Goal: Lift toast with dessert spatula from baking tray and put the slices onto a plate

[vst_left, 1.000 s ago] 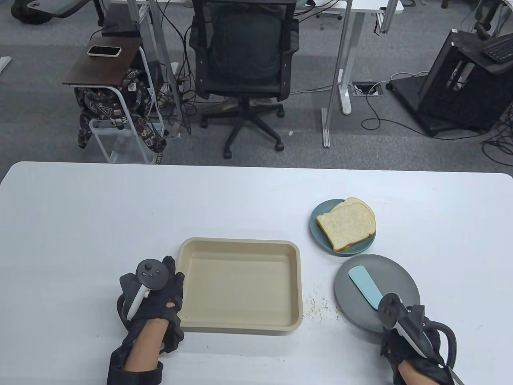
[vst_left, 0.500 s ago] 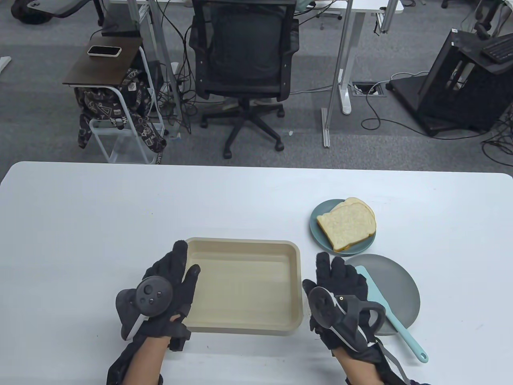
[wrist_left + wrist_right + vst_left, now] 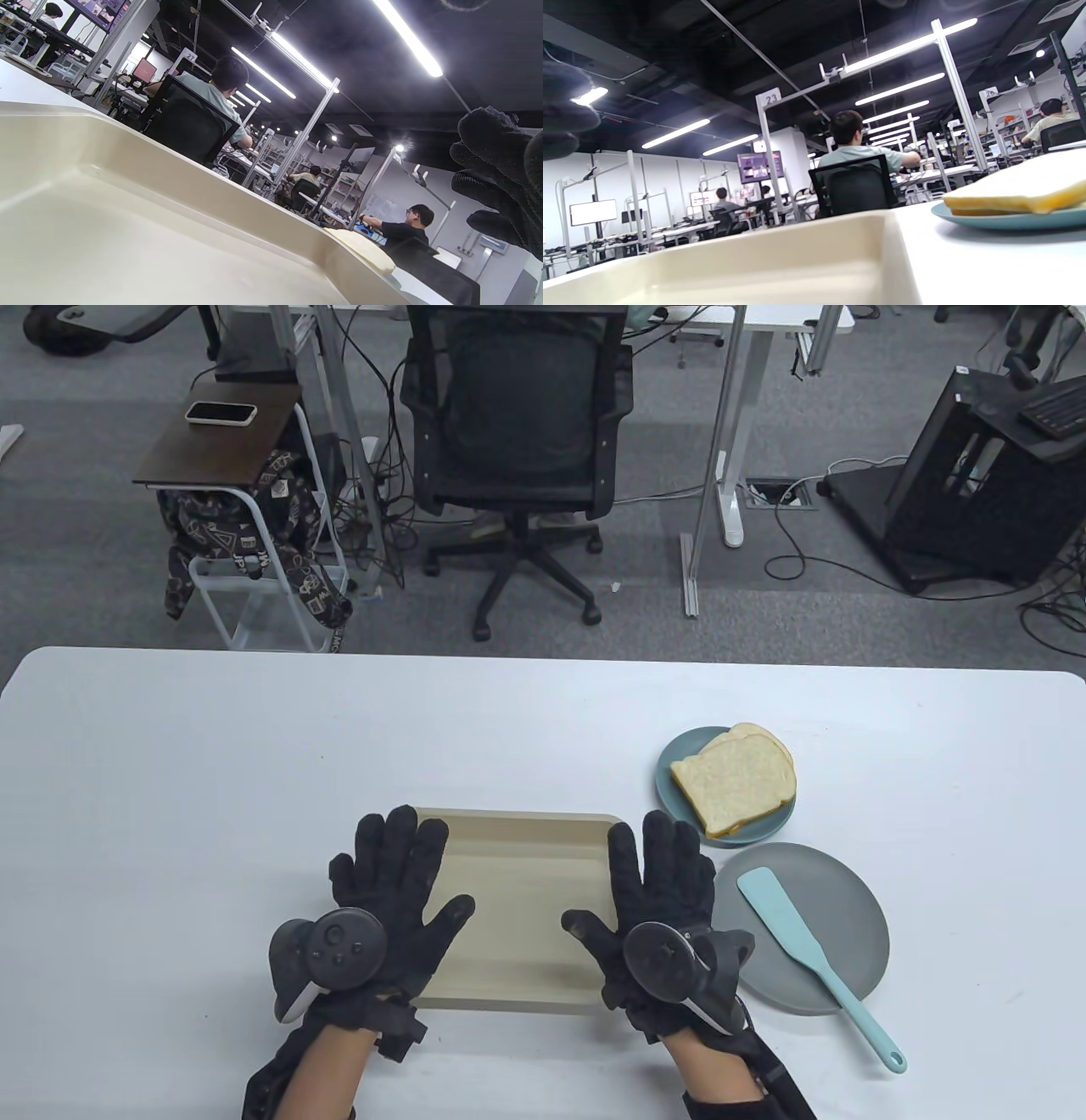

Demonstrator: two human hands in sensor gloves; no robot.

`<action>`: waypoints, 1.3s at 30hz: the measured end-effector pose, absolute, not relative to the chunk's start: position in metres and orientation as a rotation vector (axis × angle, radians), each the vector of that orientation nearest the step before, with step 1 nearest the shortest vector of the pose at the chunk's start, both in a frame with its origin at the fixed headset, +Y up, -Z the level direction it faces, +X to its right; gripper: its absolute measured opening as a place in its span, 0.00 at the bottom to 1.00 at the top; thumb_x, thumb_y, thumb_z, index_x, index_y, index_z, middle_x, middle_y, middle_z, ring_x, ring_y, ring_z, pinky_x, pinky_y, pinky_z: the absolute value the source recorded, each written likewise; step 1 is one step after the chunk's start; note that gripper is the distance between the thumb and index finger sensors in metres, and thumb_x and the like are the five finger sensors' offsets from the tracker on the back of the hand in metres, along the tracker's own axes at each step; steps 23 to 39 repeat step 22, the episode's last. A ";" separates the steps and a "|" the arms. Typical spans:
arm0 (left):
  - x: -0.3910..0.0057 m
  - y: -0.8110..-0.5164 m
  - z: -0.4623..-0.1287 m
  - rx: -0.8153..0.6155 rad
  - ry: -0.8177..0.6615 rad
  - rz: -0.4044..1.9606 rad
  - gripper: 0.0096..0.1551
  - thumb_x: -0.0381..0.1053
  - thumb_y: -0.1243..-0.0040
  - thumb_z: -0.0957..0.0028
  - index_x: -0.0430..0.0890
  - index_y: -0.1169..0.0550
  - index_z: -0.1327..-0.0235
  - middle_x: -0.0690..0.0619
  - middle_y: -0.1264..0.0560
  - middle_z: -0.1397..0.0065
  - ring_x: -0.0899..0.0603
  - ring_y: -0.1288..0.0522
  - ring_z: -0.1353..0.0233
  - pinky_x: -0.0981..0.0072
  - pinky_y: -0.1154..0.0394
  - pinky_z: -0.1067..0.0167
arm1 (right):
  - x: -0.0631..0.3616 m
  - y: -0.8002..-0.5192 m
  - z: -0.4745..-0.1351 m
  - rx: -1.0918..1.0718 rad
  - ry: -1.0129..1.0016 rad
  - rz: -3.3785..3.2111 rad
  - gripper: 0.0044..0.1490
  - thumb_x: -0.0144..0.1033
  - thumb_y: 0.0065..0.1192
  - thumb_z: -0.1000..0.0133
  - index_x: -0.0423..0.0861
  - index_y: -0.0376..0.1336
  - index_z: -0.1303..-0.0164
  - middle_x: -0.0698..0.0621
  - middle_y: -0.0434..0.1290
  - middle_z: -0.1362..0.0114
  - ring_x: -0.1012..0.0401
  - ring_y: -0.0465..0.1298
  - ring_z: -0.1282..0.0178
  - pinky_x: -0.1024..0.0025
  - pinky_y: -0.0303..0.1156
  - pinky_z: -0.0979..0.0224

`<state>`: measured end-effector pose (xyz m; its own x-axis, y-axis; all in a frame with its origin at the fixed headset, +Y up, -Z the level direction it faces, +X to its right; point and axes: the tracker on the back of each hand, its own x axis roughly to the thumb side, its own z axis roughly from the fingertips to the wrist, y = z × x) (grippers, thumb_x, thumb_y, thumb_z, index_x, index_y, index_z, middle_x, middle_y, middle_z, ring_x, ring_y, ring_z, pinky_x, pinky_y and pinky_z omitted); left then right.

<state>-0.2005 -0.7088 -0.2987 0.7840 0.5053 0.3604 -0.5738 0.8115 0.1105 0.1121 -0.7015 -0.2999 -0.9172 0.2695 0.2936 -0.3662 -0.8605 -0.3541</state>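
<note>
The beige baking tray sits near the table's front edge and holds no toast. My left hand lies flat over its left side, fingers straight and spread. My right hand lies flat over its right side the same way. Two toast slices are stacked on the small teal plate to the right. The light-blue dessert spatula rests on the larger grey plate, handle pointing toward the front right. In the wrist views I see the tray, the toast and the teal plate.
Crumbs are scattered on the white table between the tray and the grey plate. Beyond the far edge stand a black office chair and a small side table with a phone.
My right hand let go of the spatula, which now lies on the grey plate, and moved left onto the tray. My left hand slid from the tray's left edge onto it. Both hands flattened.
</note>
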 end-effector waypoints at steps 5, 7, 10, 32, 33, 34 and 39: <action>-0.198 -0.710 -0.299 0.215 -0.339 0.578 0.51 0.82 0.59 0.43 0.63 0.55 0.12 0.53 0.64 0.05 0.29 0.68 0.12 0.14 0.66 0.30 | 0.116 -0.706 -0.298 0.353 -0.570 2.715 0.61 0.83 0.34 0.59 0.61 0.29 0.21 0.42 0.29 0.15 0.33 0.37 0.17 0.23 0.43 0.25; -0.198 -0.710 -0.299 0.211 -0.342 0.576 0.50 0.82 0.60 0.43 0.63 0.55 0.12 0.53 0.64 0.05 0.29 0.68 0.12 0.14 0.66 0.31 | 0.116 -0.708 -0.296 0.359 -0.566 2.708 0.61 0.83 0.33 0.59 0.61 0.29 0.21 0.42 0.29 0.15 0.34 0.37 0.17 0.23 0.43 0.26; -0.197 -0.711 -0.299 0.205 -0.345 0.580 0.51 0.82 0.59 0.43 0.63 0.55 0.12 0.53 0.64 0.05 0.29 0.68 0.12 0.14 0.66 0.31 | 0.118 -0.709 -0.294 0.359 -0.566 2.705 0.61 0.83 0.33 0.59 0.60 0.29 0.21 0.42 0.29 0.15 0.34 0.37 0.17 0.23 0.43 0.26; -0.193 -0.714 -0.300 0.172 -0.346 0.603 0.50 0.82 0.58 0.43 0.62 0.53 0.12 0.52 0.62 0.05 0.28 0.66 0.11 0.14 0.66 0.31 | 0.124 -0.712 -0.291 0.331 -0.529 2.708 0.61 0.82 0.34 0.58 0.59 0.30 0.21 0.41 0.31 0.14 0.33 0.39 0.17 0.22 0.43 0.26; -0.193 -0.714 -0.300 0.172 -0.346 0.603 0.50 0.82 0.58 0.43 0.62 0.53 0.12 0.52 0.62 0.05 0.28 0.66 0.11 0.14 0.66 0.31 | 0.124 -0.712 -0.291 0.331 -0.529 2.708 0.61 0.82 0.34 0.58 0.59 0.30 0.21 0.41 0.31 0.14 0.33 0.39 0.17 0.22 0.43 0.26; -0.193 -0.714 -0.300 0.172 -0.346 0.603 0.50 0.82 0.58 0.43 0.62 0.53 0.12 0.52 0.62 0.05 0.28 0.66 0.11 0.14 0.66 0.31 | 0.124 -0.712 -0.291 0.331 -0.529 2.708 0.61 0.82 0.34 0.58 0.59 0.30 0.21 0.41 0.31 0.14 0.33 0.39 0.17 0.22 0.43 0.26; -0.193 -0.714 -0.300 0.172 -0.346 0.603 0.50 0.82 0.58 0.43 0.62 0.53 0.12 0.52 0.62 0.05 0.28 0.66 0.11 0.14 0.66 0.31 | 0.124 -0.712 -0.291 0.331 -0.529 2.708 0.61 0.82 0.34 0.58 0.59 0.30 0.21 0.41 0.31 0.14 0.33 0.39 0.17 0.22 0.43 0.26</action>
